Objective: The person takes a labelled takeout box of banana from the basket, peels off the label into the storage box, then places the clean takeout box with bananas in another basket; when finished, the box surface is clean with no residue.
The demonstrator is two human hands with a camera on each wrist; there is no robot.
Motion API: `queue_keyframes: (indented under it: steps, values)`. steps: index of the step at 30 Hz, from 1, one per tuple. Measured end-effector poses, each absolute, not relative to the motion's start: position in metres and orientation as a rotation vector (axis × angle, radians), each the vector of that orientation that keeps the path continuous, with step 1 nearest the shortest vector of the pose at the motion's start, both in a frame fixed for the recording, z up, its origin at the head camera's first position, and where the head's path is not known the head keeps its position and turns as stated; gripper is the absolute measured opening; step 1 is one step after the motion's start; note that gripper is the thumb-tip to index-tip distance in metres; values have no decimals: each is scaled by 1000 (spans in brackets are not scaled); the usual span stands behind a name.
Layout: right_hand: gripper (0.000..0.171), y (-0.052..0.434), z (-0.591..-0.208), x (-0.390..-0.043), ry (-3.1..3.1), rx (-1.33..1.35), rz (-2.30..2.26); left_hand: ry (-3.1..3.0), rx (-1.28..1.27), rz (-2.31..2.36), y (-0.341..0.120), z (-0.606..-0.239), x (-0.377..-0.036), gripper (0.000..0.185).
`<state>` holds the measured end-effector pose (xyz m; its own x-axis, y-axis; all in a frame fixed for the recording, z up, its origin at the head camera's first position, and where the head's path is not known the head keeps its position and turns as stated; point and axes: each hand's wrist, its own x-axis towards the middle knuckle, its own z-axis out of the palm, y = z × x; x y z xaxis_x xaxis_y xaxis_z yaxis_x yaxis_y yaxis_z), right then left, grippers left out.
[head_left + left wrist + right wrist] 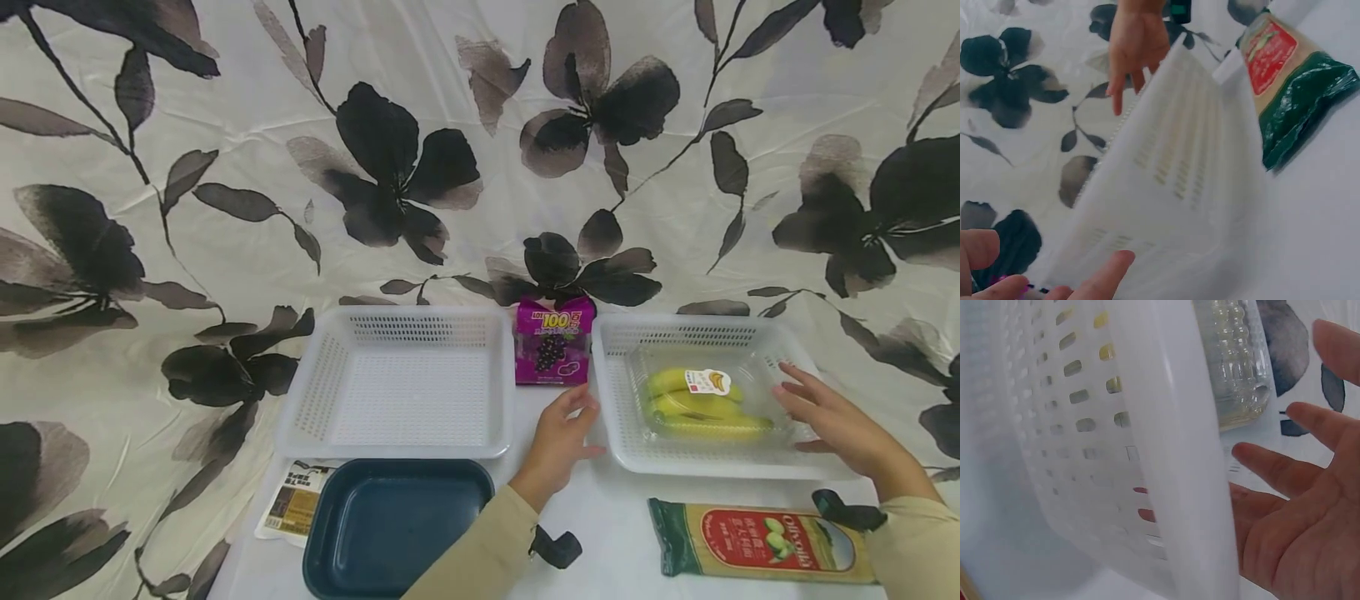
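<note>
The bananas (697,406) lay lengthwise left to right in the basket (675,463), just left of my nearer right hand (843,425), both it and my left hand (553,446) empty, fingers apart.

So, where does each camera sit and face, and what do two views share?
Head: worn there, facing forward and down at the banana basket; left hand and right hand show.
Left wrist: worn there, facing the basket's wall; parts of both hands show.
Right wrist: worn there, facing the basket's wall; right hand shows.
Head and left wrist share the green-ended packet.
</note>
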<state>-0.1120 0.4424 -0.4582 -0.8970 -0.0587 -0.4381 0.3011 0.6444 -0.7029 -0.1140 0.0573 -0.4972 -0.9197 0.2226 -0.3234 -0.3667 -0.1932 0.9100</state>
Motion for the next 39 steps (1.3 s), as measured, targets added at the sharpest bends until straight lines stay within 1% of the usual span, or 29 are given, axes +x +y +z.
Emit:
queue_keyframes:
  steps: [9, 20, 32, 39]
  values:
    - [84, 452, -471, -110, 2204, 290, -1394, 1620, -205, 2196, 77, -510, -110, 49]
    - [83, 451, -473, -104, 2227, 293, -1375, 1590, -146, 2198, 74, -512, -112, 53]
    - [76, 449, -471, -98, 2294, 214, -1406, 1538, -84, 2176, 69, -515, -124, 51]
    - [72, 449, -464, -87, 2346, 160, -1456, 1553, -40, 2126, 65, -517, -129, 51]
